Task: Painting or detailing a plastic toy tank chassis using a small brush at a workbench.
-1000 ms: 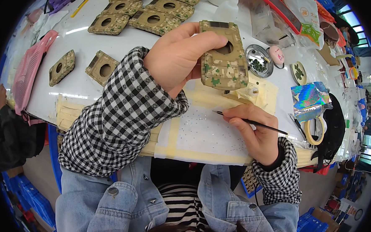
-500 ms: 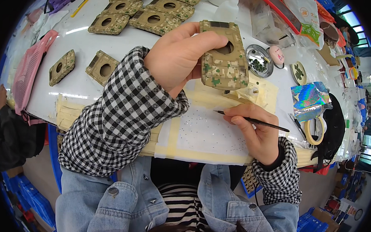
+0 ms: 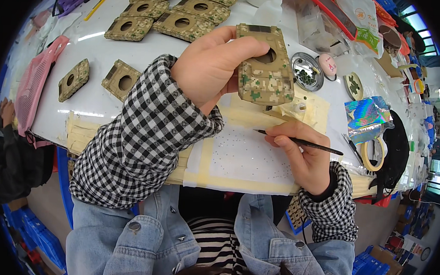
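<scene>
The camo plate [image 3: 266,65] with the round hole is up off the table, pinched in the left hand [image 3: 211,67]: thumb along its top edge, fingers tucked behind, so a firm closed grip. It's basically in the same spot as half a second ago, no real shift that I can see. Just below it, the right hand [image 3: 301,154] rests on the white sheet [image 3: 244,156] and holds a thin dark stick [image 3: 299,141] pen-style, fingers closed around it, tip pointing left just over the sheet. That hand hasn't moved either. The sheet is taped down with tan masking tape [image 3: 206,159] around its edges. Further out on the table [image 3: 98,96]: more camo plates [image 3: 181,23] in a bunch at the back, two smaller ones [image 3: 121,80] to the left, a round metal dish [image 3: 306,71] just right of the held plate, and a tape roll [image 3: 373,153] near the right edge.
</scene>
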Motion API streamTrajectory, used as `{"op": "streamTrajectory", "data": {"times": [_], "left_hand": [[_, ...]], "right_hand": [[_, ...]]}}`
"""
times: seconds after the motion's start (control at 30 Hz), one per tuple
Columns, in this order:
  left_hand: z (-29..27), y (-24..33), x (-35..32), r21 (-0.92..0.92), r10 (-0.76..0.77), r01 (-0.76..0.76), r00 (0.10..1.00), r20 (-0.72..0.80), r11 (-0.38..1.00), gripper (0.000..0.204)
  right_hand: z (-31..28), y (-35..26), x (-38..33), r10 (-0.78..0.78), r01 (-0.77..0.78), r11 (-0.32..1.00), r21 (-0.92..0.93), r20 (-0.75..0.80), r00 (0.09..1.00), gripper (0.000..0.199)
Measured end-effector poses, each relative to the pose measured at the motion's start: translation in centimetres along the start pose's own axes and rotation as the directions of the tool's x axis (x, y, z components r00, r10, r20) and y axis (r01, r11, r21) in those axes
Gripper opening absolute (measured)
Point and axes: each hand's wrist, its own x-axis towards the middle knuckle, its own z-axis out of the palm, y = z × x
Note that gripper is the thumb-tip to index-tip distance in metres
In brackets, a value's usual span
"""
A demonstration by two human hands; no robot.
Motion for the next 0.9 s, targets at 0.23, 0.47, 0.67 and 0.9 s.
{"op": "streamTrajectory", "data": {"times": [0.23, 0.47, 0.67, 0.9], "left_hand": [[0.04, 0.07, -0.04, -0.004, -0.004, 0.004, 1.0, -0.005, 1.0, 0.019], [0.02, 0.06, -0.13, 0.006, 0.005, -0.005, 1.0, -0.004, 1.0, 0.019], [0.1, 0.08, -0.09, 0.013, -0.002, 0.002, 1.0, -0.002, 1.0, 0.019], [-0.08, 0.11, 0.09, 0.01, -0.013, 0.013, 1.0, 0.004, 1.0, 0.019]], "right_hand": [[-0.01, -0.04, 0.02, 0.013, -0.013, 1.0, 0.003, -0.005, 1.0, 0.011], [-0.03, -0.08, 0.09, 0.011, -0.011, 1.0, -0.01, 0.013, 1.0, 0.012], [-0.12, -0.21, 0.16, 0.0, 0.0, 1.0, -0.015, 0.034, 0.999, 0.012], [-0.08, -0.26, 0.06, -0.036, 0.036, 0.999, -0.002, 0.02, 0.999, 0.014]]}}
